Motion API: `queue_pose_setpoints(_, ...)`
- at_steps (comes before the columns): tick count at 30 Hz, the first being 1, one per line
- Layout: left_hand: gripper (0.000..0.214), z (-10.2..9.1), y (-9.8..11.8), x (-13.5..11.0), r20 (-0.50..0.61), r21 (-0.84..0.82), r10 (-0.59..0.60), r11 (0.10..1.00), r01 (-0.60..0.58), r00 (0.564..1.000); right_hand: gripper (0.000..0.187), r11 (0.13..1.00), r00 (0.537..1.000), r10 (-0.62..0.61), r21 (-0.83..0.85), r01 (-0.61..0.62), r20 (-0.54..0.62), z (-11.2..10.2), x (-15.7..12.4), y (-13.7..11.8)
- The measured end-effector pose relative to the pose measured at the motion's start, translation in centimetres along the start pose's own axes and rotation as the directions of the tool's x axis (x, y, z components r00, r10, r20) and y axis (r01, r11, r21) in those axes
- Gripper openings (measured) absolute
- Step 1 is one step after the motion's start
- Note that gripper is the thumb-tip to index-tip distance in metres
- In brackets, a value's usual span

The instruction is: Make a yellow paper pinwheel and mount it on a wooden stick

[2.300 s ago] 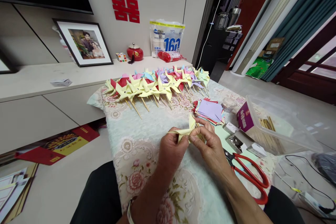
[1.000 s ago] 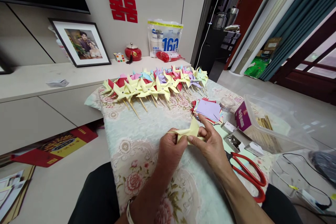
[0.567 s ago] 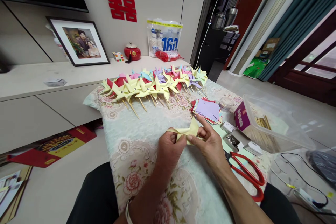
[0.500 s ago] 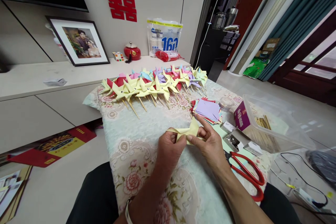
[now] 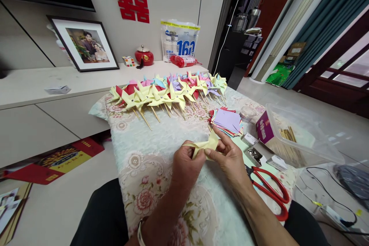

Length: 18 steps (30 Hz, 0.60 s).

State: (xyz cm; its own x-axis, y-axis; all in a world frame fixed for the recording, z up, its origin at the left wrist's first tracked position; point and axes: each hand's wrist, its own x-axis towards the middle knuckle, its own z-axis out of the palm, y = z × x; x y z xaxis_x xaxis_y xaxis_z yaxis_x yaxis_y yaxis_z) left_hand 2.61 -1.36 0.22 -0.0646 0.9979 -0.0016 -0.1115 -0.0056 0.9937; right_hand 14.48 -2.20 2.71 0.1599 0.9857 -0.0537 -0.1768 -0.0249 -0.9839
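Note:
Between my two hands is a yellow paper pinwheel [image 5: 208, 144], partly folded, its corners bent in toward the middle. My left hand [image 5: 188, 163] pinches its left and near side. From the right, my right hand [image 5: 230, 157] grips it with the thumb pressed at the centre; fingers cover much of the paper. Past the hands stand several finished pinwheels [image 5: 161, 94] on wooden sticks, in yellow, red, pink, blue and purple. A stack of coloured paper squares [image 5: 227, 120], purple on top, lies beyond my right hand.
Red-handled scissors [image 5: 272, 192] lie right of my right forearm. Near them sit a small open box of metal fasteners [image 5: 256, 154] and a clear plastic bin [image 5: 314, 150] holding wooden sticks. A round clear container [image 5: 248, 113] stands by the paper stack. A flowered cloth [image 5: 144, 169] covers the table.
The left thumb has shifted slightly at the paper's near edge, and both hands keep their hold on it. The view has moved a little; other things lie unchanged.

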Motion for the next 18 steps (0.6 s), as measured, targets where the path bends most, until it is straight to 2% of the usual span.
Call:
queue_pose_setpoints(11,0.011,0.04,-0.17,-0.29,-0.042,0.085,0.018,0.996,-0.014,0.999,0.085,1.0,1.0,0.01,0.009,-0.01,-0.006,-0.27,-0.05,0.08)
queue_pose_setpoints(18,0.01,0.09,-0.05,-0.41,-0.039,0.078,0.006,0.997,-0.003,0.999,0.085,0.999,0.999,0.039,0.033,-0.039,0.003,-0.42,-0.08,-0.14)
